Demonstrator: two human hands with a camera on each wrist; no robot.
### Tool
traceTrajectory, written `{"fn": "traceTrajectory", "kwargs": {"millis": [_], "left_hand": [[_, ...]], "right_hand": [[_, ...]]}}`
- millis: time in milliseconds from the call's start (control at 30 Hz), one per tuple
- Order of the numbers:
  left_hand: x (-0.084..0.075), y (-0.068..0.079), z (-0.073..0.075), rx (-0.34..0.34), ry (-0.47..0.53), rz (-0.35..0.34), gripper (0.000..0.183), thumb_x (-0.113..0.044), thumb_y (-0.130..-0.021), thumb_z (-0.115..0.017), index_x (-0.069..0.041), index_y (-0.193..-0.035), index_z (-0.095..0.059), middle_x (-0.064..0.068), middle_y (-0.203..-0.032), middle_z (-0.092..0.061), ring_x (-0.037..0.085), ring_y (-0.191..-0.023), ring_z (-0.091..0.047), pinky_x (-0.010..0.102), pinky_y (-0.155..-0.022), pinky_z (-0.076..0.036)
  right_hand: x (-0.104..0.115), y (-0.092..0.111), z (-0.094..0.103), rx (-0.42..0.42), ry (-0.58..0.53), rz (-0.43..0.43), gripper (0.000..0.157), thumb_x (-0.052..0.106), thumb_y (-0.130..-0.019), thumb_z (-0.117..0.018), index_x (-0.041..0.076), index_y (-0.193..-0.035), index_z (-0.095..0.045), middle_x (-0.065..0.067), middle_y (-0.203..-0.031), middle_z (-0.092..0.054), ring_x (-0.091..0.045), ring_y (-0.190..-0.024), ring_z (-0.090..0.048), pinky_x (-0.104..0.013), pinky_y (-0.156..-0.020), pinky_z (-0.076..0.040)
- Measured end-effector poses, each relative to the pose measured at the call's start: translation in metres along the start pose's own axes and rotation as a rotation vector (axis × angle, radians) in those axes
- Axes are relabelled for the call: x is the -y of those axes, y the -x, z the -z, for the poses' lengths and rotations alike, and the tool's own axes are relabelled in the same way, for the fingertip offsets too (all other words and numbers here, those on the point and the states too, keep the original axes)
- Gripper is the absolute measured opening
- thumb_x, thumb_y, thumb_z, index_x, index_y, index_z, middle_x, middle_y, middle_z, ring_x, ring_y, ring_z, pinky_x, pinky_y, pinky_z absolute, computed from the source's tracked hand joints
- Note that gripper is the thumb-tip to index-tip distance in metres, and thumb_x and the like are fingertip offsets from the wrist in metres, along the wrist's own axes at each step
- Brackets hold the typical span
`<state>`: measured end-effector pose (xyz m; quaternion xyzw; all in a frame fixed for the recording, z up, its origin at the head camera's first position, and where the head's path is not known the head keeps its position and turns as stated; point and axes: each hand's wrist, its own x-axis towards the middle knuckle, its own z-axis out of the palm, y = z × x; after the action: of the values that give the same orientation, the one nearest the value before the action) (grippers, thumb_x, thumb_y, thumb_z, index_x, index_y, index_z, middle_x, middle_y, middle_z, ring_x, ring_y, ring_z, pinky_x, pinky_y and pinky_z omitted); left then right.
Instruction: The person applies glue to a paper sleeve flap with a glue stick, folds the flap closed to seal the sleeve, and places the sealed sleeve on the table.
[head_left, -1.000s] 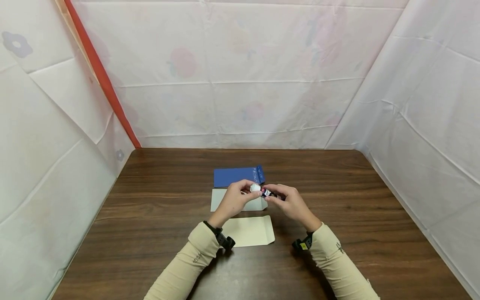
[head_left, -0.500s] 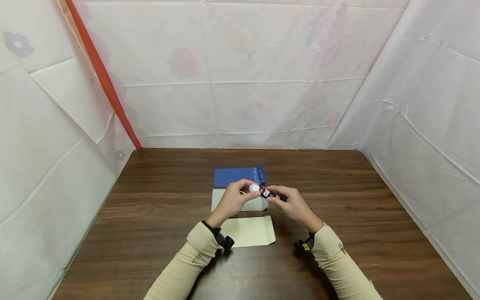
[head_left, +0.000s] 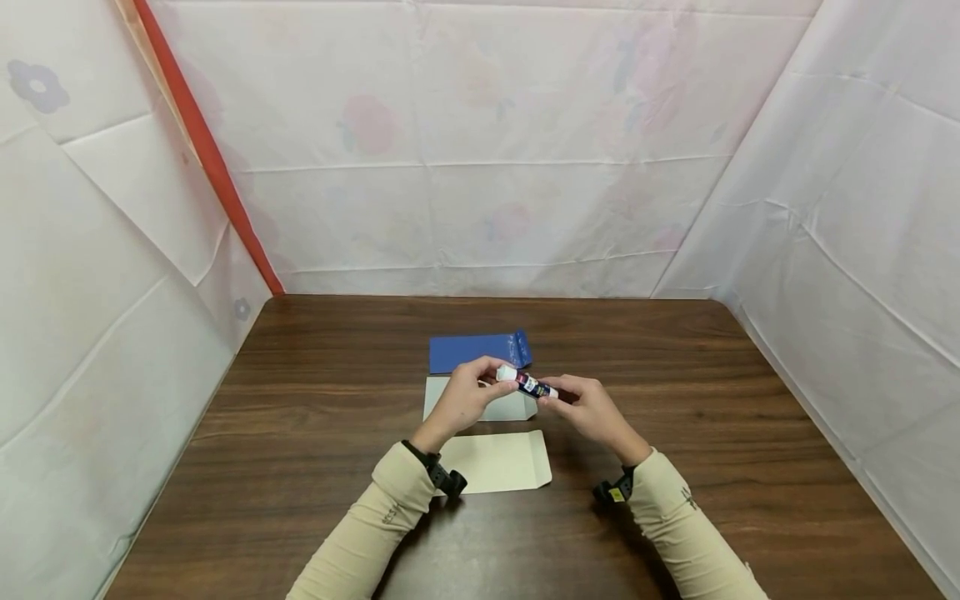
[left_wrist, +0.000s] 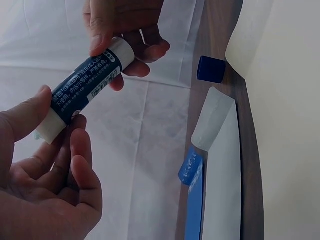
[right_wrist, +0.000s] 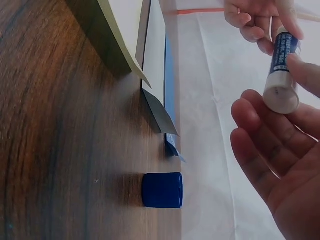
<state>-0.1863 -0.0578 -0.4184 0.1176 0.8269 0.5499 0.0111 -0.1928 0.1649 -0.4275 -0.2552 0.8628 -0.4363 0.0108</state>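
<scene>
In the head view a glue stick (head_left: pixel 534 386) with a dark blue label and white ends is held in the air above the envelopes. My left hand (head_left: pixel 467 398) pinches one white end between thumb and fingers. At the other end my right hand (head_left: pixel 592 410) grips the base between thumb and fingers, with the round bottom (right_wrist: pixel 281 100) showing in the right wrist view. On the table stands or lies a dark blue cap (right_wrist: pixel 162 190), apart from both hands; in the head view it is hidden.
Three envelopes lie in a column on the brown wooden table (head_left: pixel 300 433): a blue one (head_left: pixel 468 353) farthest, a pale grey one (head_left: pixel 513 408), and a cream one (head_left: pixel 495 462) nearest. Their flaps point right. White sheeting (head_left: pixel 465 208) closes in the table's back and sides.
My right hand has shifted slightly right and down along the glue stick, so more of its label and the white base show. The left hand and the envelopes stay nearly where they were.
</scene>
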Motion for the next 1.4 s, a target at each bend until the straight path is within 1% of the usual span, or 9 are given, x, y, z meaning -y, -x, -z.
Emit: {"fn": "traceTrajectory", "kwargs": {"millis": [233,367,567,733,867,1000,1133,1233,1400], "left_hand": [[0.0015,-0.0002,0.0014,0.001,-0.005,0.006,0.028,-0.020,-0.088,-0.072,-0.007,-0.113,-0.069,0.006,-0.090,-0.068,0.015,-0.083,-0.059,0.026,-0.067,-0.047],[0.0039,-0.0009,0.0024,-0.004,-0.010,0.004,0.028,-0.020,-0.088,-0.073,-0.007,-0.112,-0.069,0.006,-0.090,-0.068,0.014,-0.082,-0.059,0.026,-0.065,-0.046],[0.0060,-0.0009,0.0027,-0.009,-0.002,0.014,0.030,-0.020,-0.086,-0.074,-0.004,-0.111,-0.070,0.008,-0.091,-0.070,0.013,-0.078,-0.059,0.025,-0.065,-0.045],[0.0057,-0.0003,0.0031,0.000,0.013,-0.009,0.029,-0.020,-0.085,-0.076,-0.003,-0.108,-0.070,0.009,-0.090,-0.069,0.011,-0.074,-0.056,0.023,-0.063,-0.045],[0.0055,0.0002,0.0035,0.000,0.015,-0.030,0.028,-0.020,-0.085,-0.076,-0.003,-0.106,-0.070,0.009,-0.089,-0.069,0.010,-0.072,-0.055,0.022,-0.062,-0.044],[0.0053,0.0005,0.0035,-0.006,0.021,-0.031,0.027,-0.019,-0.084,-0.077,-0.003,-0.105,-0.070,0.009,-0.089,-0.069,0.010,-0.072,-0.056,0.022,-0.062,-0.045],[0.0055,0.0002,0.0035,-0.014,0.025,-0.031,0.027,-0.018,-0.084,-0.077,-0.002,-0.105,-0.071,0.010,-0.089,-0.070,0.010,-0.072,-0.057,0.022,-0.063,-0.046],[0.0052,0.0000,0.0038,-0.017,0.022,-0.031,0.027,-0.019,-0.085,-0.076,-0.002,-0.105,-0.071,0.010,-0.090,-0.070,0.011,-0.073,-0.057,0.023,-0.063,-0.046],[0.0060,-0.0007,0.0038,-0.007,0.021,-0.021,0.027,-0.018,-0.085,-0.076,-0.001,-0.105,-0.070,0.010,-0.090,-0.070,0.010,-0.073,-0.058,0.022,-0.063,-0.047]], "right_hand": [[-0.0073,0.0004,0.0015,0.032,-0.074,0.011,0.029,0.012,-0.091,-0.068,-0.001,-0.117,-0.069,-0.017,-0.105,-0.071,-0.011,-0.071,-0.053,-0.021,-0.059,-0.047],[-0.0081,-0.0006,0.0017,0.032,-0.084,0.013,0.030,0.014,-0.090,-0.070,-0.001,-0.116,-0.069,-0.017,-0.105,-0.071,-0.009,-0.071,-0.053,-0.021,-0.059,-0.047],[-0.0061,-0.0009,0.0012,-0.001,-0.046,-0.007,0.026,0.012,-0.084,-0.075,0.000,-0.107,-0.073,-0.013,-0.092,-0.072,-0.006,-0.065,-0.050,-0.021,-0.055,-0.044],[-0.0058,-0.0009,-0.0004,-0.038,-0.037,-0.017,0.024,0.010,-0.079,-0.079,0.001,-0.101,-0.075,-0.011,-0.084,-0.072,-0.006,-0.062,-0.050,-0.021,-0.053,-0.044],[-0.0067,-0.0006,-0.0028,-0.060,-0.075,-0.033,0.024,0.010,-0.078,-0.080,0.001,-0.100,-0.075,-0.011,-0.084,-0.072,-0.006,-0.062,-0.052,-0.021,-0.054,-0.045],[-0.0073,0.0001,-0.0050,-0.081,-0.115,-0.051,0.023,0.008,-0.078,-0.080,0.001,-0.099,-0.074,-0.014,-0.087,-0.073,-0.005,-0.067,-0.057,-0.020,-0.059,-0.050],[-0.0079,0.0003,-0.0061,-0.099,-0.129,-0.055,0.021,0.007,-0.079,-0.080,0.001,-0.097,-0.072,-0.015,-0.089,-0.073,-0.005,-0.070,-0.060,-0.020,-0.062,-0.052],[-0.0086,0.0001,-0.0058,-0.102,-0.133,-0.047,0.020,0.007,-0.079,-0.080,0.000,-0.096,-0.073,-0.015,-0.088,-0.073,-0.004,-0.068,-0.058,-0.020,-0.060,-0.051],[-0.0099,0.0002,-0.0051,-0.083,-0.121,-0.053,0.021,0.009,-0.079,-0.079,0.001,-0.097,-0.075,-0.014,-0.085,-0.073,-0.005,-0.063,-0.051,-0.019,-0.055,-0.044]]}}
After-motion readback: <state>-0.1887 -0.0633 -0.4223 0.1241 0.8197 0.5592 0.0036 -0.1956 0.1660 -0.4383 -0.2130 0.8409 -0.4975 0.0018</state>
